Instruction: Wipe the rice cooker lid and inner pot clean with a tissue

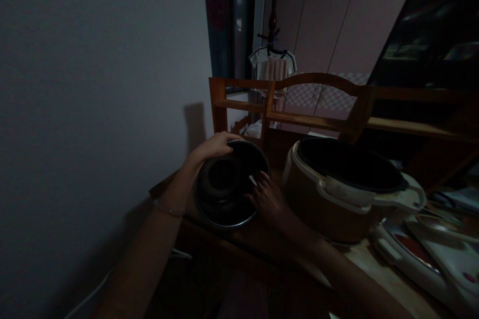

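Observation:
A dark, round inner pot (245,209) with a shiny rim is tilted so that its mouth faces me, near the wall. My left hand (214,147) grips its upper left rim, the fingers bent over the edge. At the pot's right side, my right hand (267,197) is closed, with a small white piece (253,180) sticking out from the fingers in front of the pot's dark inside. The room is too dim to tell what that piece is. To the right stands a wide electric cooker body (329,209), its black opening facing up.
A light appliance part (411,254) with a red patch lies on the table at the lower right. Behind the cooker runs a wooden shelf rack (310,119). A bare wall (112,84) borders my left side, and a white cord (90,295) hangs below.

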Available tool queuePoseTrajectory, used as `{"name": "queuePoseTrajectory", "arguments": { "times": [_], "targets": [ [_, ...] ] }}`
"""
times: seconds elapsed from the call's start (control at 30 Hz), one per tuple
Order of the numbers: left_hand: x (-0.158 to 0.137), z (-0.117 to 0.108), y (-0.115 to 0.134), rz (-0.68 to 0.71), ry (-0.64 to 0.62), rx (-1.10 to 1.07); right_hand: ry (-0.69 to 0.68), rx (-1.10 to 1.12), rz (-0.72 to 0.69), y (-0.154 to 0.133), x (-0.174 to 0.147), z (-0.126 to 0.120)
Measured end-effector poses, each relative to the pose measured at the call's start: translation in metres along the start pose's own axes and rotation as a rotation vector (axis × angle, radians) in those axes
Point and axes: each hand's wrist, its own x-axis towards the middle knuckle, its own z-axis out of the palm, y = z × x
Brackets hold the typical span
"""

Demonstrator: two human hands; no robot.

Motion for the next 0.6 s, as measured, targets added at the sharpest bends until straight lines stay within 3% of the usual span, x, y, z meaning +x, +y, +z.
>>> {"name": "queuePoseTrajectory", "arguments": {
  "times": [0.6],
  "targets": [
    [0.0005,0.0003,0.0021,-0.002,0.001,0.023,-0.024,-0.034,-0.011,0.0003,0.0011,-0.0038]
  ]
}}
